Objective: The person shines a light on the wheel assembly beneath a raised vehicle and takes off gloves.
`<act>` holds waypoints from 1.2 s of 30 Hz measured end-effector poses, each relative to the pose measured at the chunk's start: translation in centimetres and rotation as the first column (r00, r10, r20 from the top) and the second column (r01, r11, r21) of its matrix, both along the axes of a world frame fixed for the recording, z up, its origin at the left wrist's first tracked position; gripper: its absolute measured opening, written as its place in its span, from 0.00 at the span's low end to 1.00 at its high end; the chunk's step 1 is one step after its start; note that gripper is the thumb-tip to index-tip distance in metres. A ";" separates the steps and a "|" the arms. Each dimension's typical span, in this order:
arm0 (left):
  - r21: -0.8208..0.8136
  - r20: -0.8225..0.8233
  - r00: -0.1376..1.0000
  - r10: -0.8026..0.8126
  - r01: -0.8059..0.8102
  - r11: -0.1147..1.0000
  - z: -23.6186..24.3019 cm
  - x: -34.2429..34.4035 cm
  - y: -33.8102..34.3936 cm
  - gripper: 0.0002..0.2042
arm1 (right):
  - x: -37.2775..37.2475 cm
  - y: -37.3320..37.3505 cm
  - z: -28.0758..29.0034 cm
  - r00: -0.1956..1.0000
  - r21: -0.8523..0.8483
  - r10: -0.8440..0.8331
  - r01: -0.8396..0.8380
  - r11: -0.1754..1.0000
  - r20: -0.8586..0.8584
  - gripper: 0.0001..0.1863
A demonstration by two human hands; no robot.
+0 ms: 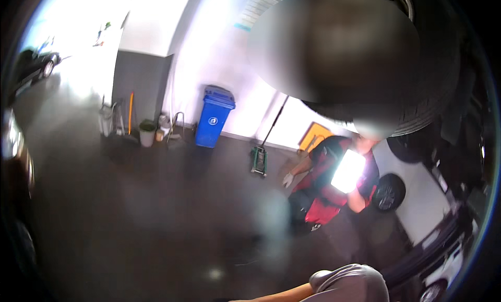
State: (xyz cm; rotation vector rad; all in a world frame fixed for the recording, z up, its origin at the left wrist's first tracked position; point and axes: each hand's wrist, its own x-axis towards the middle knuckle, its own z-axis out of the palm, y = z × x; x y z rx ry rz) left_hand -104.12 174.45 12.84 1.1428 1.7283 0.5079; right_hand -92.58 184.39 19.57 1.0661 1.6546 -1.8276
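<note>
Neither my left hand nor my right hand shows. At the lower edge, a bare forearm [282,294] comes out of a grey sleeve [352,284] and runs left; its hand is cut off, and I cannot tell for certain whose arm it is. Facing me, a co-worker [326,182] in dark and red clothes stands at right of centre. A glaring white rectangular light [348,170] is at the co-worker's chest, by a raised bare arm. The co-worker's other hand [287,180], in a white glove, hangs low. Over them is a large tyre [428,111], partly blurred.
By the wall stand a blue wheeled bin [214,119], a green floor jack [259,160] with a long handle, a bucket [147,133] and an orange-handled tool [131,113]. A loose wheel [389,192] is behind the co-worker. Cars [39,67] appear at the left and lower right.
</note>
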 end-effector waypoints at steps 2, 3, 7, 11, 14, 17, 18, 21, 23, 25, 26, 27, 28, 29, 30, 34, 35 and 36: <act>-0.153 -0.110 0.979 -0.169 0.151 0.977 5.3 -5.7 2.9 0.21 | -1.8 0.9 -2.7 0.958 -0.213 -0.286 0.281 0.936 0.004 0.20; -0.218 -0.147 0.960 -0.237 0.202 0.955 9.0 -8.0 4.6 0.23 | -3.5 1.9 -2.2 0.944 -0.284 -0.331 0.320 0.904 0.008 0.20; -0.137 -0.297 0.883 -0.362 0.336 0.932 14.0 -14.5 12.2 0.24 | -10.2 8.0 -0.9 0.874 -0.406 -0.481 0.413 0.815 -0.076 0.20; -0.122 -0.419 0.793 -0.442 0.434 0.893 15.0 -19.7 21.1 0.23 | -14.7 15.0 -0.9 0.759 -0.452 -0.629 0.508 0.733 -0.168 0.20; -0.093 -0.455 0.709 -0.538 0.563 0.821 16.7 -23.6 25.1 0.22 | -18.7 18.4 0.4 0.664 -0.490 -0.711 0.551 0.675 -0.233 0.20; -0.080 -0.480 0.606 -0.635 0.690 0.719 17.8 -25.8 28.5 0.21 | -21.5 20.8 1.5 0.542 -0.530 -0.796 0.607 0.593 -0.269 0.20; -0.073 -0.484 0.559 -0.674 0.741 0.667 17.8 -26.5 29.7 0.21 | -22.6 21.5 1.5 0.490 -0.552 -0.827 0.624 0.553 -0.274 0.20; -0.047 -0.502 0.387 -0.773 0.881 0.471 17.7 -28.8 32.5 0.20 | -25.5 22.1 1.2 0.290 -0.611 -0.913 0.679 0.407 -0.286 0.20; -0.030 -0.511 0.261 -0.819 0.947 0.321 17.1 -30.3 33.9 0.20 | -27.3 21.4 0.5 0.123 -0.666 -0.954 0.692 0.280 -0.273 0.20; -0.015 -0.511 0.109 -0.853 0.991 0.136 16.2 -31.3 34.8 0.19 | -29.1 20.3 0.1 -0.078 -0.720 -0.967 0.682 0.127 -0.243 0.20; -0.009 -0.510 0.023 -0.860 0.999 0.033 15.9 -31.7 35.3 0.19 | -29.9 19.7 0.0 -0.194 -0.749 -0.956 0.661 0.036 -0.218 0.20; -0.001 -0.518 -0.065 -0.853 0.997 -0.075 15.4 -32.2 35.7 0.19 | -30.6 19.1 -0.1 -0.334 -0.774 -0.922 0.629 -0.065 -0.194 0.20; 0.004 -0.527 -0.164 -0.834 0.981 -0.195 15.0 -32.3 36.2 0.19 | -31.2 18.6 -0.3 -0.471 -0.800 -0.864 0.580 -0.153 -0.176 0.20; -0.010 -0.555 -0.285 -0.781 0.942 -0.336 15.4 -31.6 36.9 0.19 | -31.2 18.3 -0.1 -0.621 -0.833 -0.764 0.508 -0.222 -0.175 0.20; 0.021 -0.582 -0.273 -0.766 0.937 -0.350 14.9 -32.6 36.8 0.19 | -31.7 18.6 -2.0 -0.631 -0.816 -0.734 0.545 -0.190 -0.251 0.20; 0.024 -0.588 -0.540 -0.602 0.732 -0.681 11.8 -29.8 33.3 0.17 | -30.9 15.5 -8.9 -0.984 -0.972 -0.102 0.162 -0.172 -0.146 0.17; 0.061 -0.604 -0.531 -0.594 0.713 -0.699 13.9 -29.4 31.7 0.17 | -31.0 14.9 -6.9 -0.991 -0.993 0.109 0.061 -0.103 -0.072 0.15; 0.080 -0.631 -0.538 -0.558 0.671 -0.737 13.6 -29.3 30.1 0.17 | -30.2 14.0 -8.9 -0.967 -0.991 0.238 -0.108 -0.076 0.087 0.11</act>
